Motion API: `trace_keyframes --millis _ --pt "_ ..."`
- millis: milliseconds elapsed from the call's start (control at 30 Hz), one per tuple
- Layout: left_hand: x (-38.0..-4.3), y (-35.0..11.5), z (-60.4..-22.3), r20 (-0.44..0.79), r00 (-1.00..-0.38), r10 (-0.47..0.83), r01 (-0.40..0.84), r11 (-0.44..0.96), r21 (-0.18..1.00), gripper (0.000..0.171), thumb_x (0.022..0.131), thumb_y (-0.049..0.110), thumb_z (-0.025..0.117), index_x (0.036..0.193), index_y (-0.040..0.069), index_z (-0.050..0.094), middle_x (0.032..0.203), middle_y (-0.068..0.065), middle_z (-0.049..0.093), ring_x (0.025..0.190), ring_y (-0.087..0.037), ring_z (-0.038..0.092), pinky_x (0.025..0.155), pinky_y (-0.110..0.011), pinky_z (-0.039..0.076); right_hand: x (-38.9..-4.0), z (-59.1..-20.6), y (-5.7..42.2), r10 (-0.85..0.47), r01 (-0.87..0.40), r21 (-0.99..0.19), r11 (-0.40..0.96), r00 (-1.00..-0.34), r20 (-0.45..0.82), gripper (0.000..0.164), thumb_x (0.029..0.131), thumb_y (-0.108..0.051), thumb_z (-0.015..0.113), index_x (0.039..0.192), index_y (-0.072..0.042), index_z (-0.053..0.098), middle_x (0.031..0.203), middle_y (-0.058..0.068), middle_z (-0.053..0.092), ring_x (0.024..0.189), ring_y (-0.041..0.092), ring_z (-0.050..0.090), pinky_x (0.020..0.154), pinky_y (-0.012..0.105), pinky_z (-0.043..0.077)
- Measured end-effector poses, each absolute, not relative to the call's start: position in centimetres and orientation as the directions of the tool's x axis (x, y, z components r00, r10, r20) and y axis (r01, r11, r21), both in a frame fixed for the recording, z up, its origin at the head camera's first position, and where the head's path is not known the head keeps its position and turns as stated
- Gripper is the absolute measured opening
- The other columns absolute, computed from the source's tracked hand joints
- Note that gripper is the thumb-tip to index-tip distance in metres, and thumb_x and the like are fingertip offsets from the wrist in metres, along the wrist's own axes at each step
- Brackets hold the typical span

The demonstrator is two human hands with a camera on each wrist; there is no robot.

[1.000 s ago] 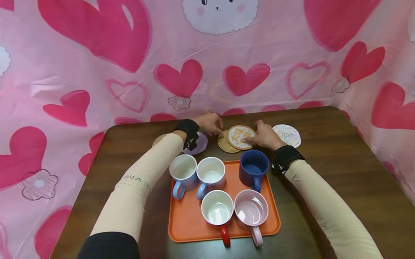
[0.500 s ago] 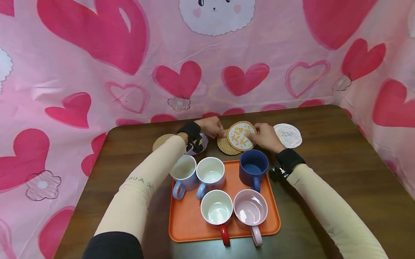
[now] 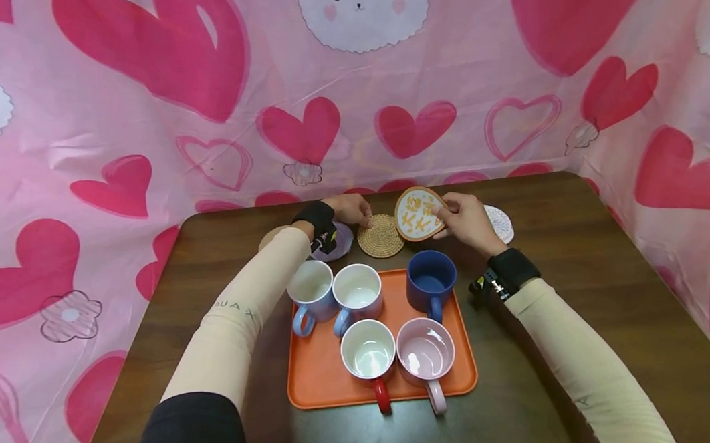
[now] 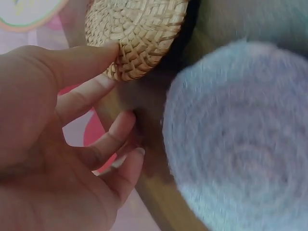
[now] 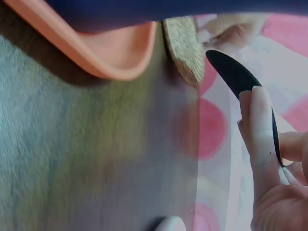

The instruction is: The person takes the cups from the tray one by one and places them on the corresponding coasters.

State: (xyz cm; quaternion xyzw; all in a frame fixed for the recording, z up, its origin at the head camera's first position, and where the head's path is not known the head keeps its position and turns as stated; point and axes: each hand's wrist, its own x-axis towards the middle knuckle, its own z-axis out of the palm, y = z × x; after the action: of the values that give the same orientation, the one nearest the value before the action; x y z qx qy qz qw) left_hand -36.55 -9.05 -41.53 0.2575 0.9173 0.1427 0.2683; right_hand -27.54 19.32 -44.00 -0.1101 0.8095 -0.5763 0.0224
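My right hand (image 3: pixel 472 222) pinches a round white coaster (image 3: pixel 415 214) with a brown rim and gold characters. The coaster is raised and tilted, and the right wrist view shows its black underside (image 5: pixel 233 72) between thumb and fingers. With thumb and index finger my left hand (image 3: pixel 349 209) pinches the edge of a round woven straw coaster (image 4: pixel 144 33) near the back of the table. Beside that hand lies a fuzzy lavender coaster (image 4: pixel 240 134), partly hidden by the wrist in the head view.
An orange tray (image 3: pixel 316 387) in front of the hands carries two light blue mugs (image 3: pixel 358 295), a dark blue mug (image 3: pixel 430 279), a red-handled mug (image 3: pixel 368 349) and a pink mug (image 3: pixel 425 349). A speckled white coaster (image 3: pixel 501 224) lies right; a tan coaster (image 3: pixel 268 236) lies left.
My right hand has lifted the white coaster off the woven one and moved it up and right, tilting it. The woven coaster now shows whole, shifted slightly left with my left hand at its edge.
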Motion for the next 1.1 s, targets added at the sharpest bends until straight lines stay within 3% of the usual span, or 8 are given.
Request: trace_keyframes --millis 200,300,433,533,700,833,933,1100 --pt "-36.9 -10.1 -41.3 -0.423 -0.72 0.551 0.444 0.833 0.33 0.024 0.097 0.025 0.067 0.11 0.005 0.068 0.104 -0.003 0.065 0.097 -0.017 0.053 0.089 -0.03 0.044 -27.7 -43.9 20.3 -0.147 -0.133 -0.938 0.321 -0.985 0.09 0.029 0.102 -0.018 0.062 0.12 0.005 0.065 0.085 0.025 0.072 0.064 0.034 0.074 0.064 0.049 0.059" --pt "-37.0 -10.4 -41.6 -0.412 -0.716 0.565 0.49 0.825 0.28 0.026 0.097 0.027 0.067 0.112 0.006 0.066 0.111 -0.007 0.065 0.102 -0.021 0.055 0.094 -0.035 0.045 -27.8 -44.0 20.8 -0.114 -0.143 -0.924 0.356 -0.987 0.108 0.031 0.102 -0.022 0.063 0.12 0.002 0.065 0.08 0.022 0.071 0.062 0.036 0.073 0.052 0.039 0.057" --pt "-36.9 -10.6 -42.1 -0.395 -0.733 0.554 0.527 0.829 0.185 0.031 0.096 0.03 0.068 0.114 0.006 0.064 0.115 -0.011 0.068 0.109 -0.026 0.059 0.107 -0.043 0.037 -27.9 -44.1 21.6 -0.073 -0.144 -0.928 0.344 -0.989 0.127 0.031 0.102 -0.022 0.063 0.12 0.003 0.065 0.085 0.02 0.073 0.058 0.031 0.073 0.052 0.038 0.057" --pt "-36.6 -10.7 -42.1 -0.376 -0.736 0.562 0.564 0.817 0.119 0.034 0.097 0.033 0.066 0.113 0.003 0.07 0.114 -0.012 0.072 0.108 -0.027 0.061 0.109 -0.046 0.033 -27.9 -44.2 22.2 -0.062 -0.126 -0.939 0.321 -0.992 0.112 0.032 0.102 -0.019 0.062 0.121 0.007 0.063 0.09 0.022 0.073 0.057 0.027 0.072 0.061 0.044 0.06" --pt "-35.4 -11.9 -39.4 -0.361 -0.755 0.547 0.522 0.835 0.173 0.035 0.098 0.033 0.063 0.115 0.004 0.071 0.113 -0.012 0.071 0.103 -0.025 0.059 0.095 -0.042 0.046 -27.9 -44.4 22.8 -0.078 -0.059 -0.91 0.41 -0.997 0.03 0.034 0.102 -0.023 0.063 0.119 0.005 0.063 0.073 0.005 0.069 0.051 0.021 0.07 0.048 0.03 0.054" --pt "-35.1 -14.4 -37.0 -0.303 -0.798 0.521 0.474 0.853 0.219 0.04 0.099 0.032 0.063 0.125 0.002 0.065 0.122 -0.017 0.068 0.113 -0.031 0.061 0.1 -0.045 0.048 -28.2 -44.7 23.1 -0.101 -0.013 -0.904 0.427 -0.994 -0.034 0.034 0.101 -0.025 0.063 0.118 0.005 0.061 0.064 -0.001 0.067 0.051 0.02 0.069 0.044 0.024 0.047" --pt "-35.1 -17.2 -36.4 -0.252 -0.829 0.5 0.45 0.862 0.231 0.048 0.099 0.034 0.062 0.131 -0.002 0.06 0.13 -0.022 0.064 0.122 -0.037 0.058 0.107 -0.049 0.044 -28.3 -45.2 23.1 -0.128 0.003 -0.921 0.39 -0.99 -0.057 0.035 0.102 -0.022 0.062 0.12 0.008 0.059 0.067 0.0 0.069 0.052 0.018 0.07 0.049 0.027 0.054" --pt "-34.5 -21.4 -37.4 -0.185 -0.861 0.475 0.423 0.868 0.259 0.056 0.097 0.039 0.066 0.13 -0.006 0.059 0.128 -0.026 0.064 0.123 -0.041 0.058 0.107 -0.052 0.044 -28.4 -45.8 22.7 -0.176 0.02 -0.944 0.331 -0.981 -0.082 0.035 0.103 -0.018 0.06 0.122 0.012 0.056 0.076 0.005 0.071 0.054 0.015 0.071 0.06 0.035 0.06"
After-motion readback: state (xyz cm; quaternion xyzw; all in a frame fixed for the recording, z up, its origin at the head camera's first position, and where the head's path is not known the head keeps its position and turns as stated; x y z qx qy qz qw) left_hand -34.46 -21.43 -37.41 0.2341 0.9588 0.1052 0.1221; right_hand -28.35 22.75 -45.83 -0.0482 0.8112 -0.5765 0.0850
